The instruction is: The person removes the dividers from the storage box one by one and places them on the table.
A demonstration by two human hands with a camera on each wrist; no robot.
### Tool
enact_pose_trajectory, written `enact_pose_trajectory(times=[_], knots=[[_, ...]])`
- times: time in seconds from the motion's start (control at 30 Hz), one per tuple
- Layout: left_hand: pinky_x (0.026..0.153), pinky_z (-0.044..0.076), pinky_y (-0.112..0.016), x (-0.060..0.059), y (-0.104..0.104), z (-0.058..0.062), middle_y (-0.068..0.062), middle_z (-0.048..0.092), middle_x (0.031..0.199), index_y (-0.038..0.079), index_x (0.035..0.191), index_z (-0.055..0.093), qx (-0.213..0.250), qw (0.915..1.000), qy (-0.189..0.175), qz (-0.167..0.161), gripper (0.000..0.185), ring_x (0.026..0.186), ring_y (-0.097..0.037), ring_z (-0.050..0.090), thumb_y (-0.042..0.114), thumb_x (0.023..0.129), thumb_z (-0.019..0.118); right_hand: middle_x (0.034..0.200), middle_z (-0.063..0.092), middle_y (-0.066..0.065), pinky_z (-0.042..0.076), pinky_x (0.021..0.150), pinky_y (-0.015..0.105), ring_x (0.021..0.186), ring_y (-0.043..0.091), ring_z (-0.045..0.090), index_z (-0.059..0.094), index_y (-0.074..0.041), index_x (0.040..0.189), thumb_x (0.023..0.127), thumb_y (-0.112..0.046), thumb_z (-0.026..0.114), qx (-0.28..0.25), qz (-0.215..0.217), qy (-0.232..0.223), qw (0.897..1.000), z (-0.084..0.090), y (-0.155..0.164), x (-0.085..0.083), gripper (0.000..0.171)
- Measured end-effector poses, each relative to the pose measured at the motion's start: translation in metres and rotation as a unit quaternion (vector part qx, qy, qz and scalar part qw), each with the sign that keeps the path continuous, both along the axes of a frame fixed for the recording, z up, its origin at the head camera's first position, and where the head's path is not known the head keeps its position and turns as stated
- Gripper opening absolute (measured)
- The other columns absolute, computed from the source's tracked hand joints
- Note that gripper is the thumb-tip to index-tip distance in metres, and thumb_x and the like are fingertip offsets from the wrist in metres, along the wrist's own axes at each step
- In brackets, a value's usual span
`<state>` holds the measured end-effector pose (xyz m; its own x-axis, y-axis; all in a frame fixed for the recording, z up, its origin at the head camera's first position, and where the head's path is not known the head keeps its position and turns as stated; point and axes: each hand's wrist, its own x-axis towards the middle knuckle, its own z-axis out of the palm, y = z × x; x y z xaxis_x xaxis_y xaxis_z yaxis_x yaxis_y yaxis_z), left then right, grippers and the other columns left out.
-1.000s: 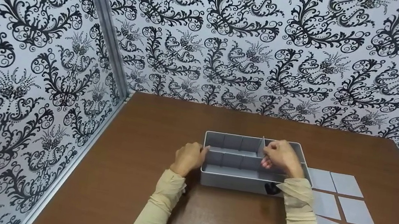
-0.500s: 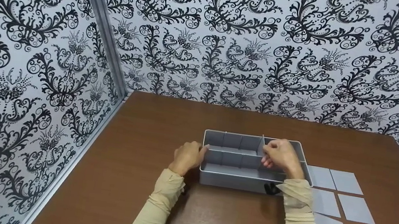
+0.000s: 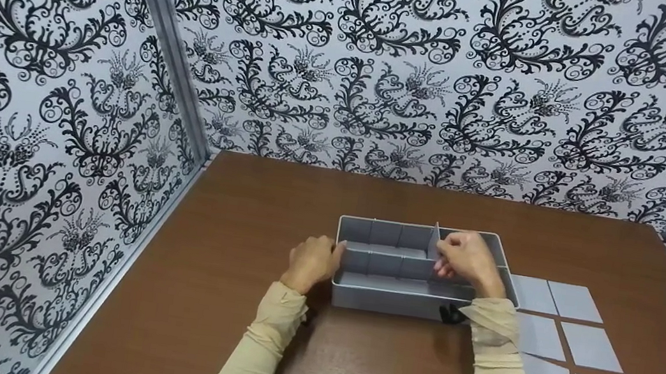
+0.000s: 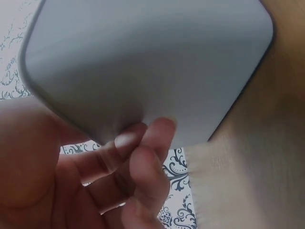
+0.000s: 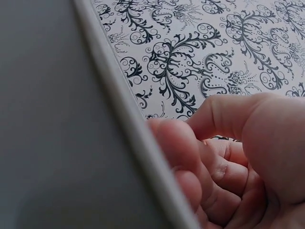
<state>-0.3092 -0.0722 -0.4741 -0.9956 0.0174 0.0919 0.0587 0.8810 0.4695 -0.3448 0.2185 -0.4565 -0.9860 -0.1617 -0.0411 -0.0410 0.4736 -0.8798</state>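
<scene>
A grey organizer box (image 3: 385, 302) lies on the brown table, split lengthwise by a long middle wall. At its left end my left hand (image 3: 313, 263) grips the end wall, thumb at the rim; the left wrist view shows fingertips of the left hand (image 4: 109, 176) against the outer face of the box (image 4: 157, 71). Over the right part of the box, my right hand (image 3: 470, 260) pinches a thin upright divider (image 3: 434, 242) standing crosswise in the back row. In the right wrist view the box wall (image 5: 47, 119) hides part of the right hand (image 5: 214, 162), whose fingers are curled.
Several flat grey panels (image 3: 592, 346) lie in two columns on the table (image 3: 237, 232) to the right of the box. A black handle or clip (image 3: 451, 314) shows at the box's front by the right wrist. Patterned walls (image 3: 386, 78) close off the back and left.
The head view has shifted very slightly. Both hands keep the same hold on the box and the divider, with no clear movement of either.
</scene>
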Motion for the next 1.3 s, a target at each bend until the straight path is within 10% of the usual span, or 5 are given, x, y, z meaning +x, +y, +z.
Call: enact_pose_trajectory(times=[0.63,1.3], knots=[[0.078,0.051,-0.052,-0.0005,0.0045,-0.0022,-0.018,0.072,0.109,0.012,0.105,0.075,0.017,0.9969,-0.044,0.063,0.057,0.099,-0.038,0.069,0.063,0.091,0.054,0.057,0.065,0.007,0.055,0.048,0.033,0.043,0.013,0.062,0.06,0.0,0.073,0.094,-0.008,0.051,0.012,0.009,-0.007,1.0,-0.0009,-0.0012,-0.0006,0.023],[0.074,0.051,-0.051,-0.0022,0.0085,-0.0004,-0.016,0.073,0.106,0.013,0.098,0.075,0.002,0.9965,-0.052,0.065,0.054,0.096,-0.035,0.07,0.063,0.092,0.054,0.042,0.052,-0.01,0.036,0.044,0.023,0.04,0.009,0.052,0.058,-0.011,0.058,0.083,-0.007,0.061,0.135,0.034,0.192,0.972,-0.0069,0.0032,-0.0033,0.026]])
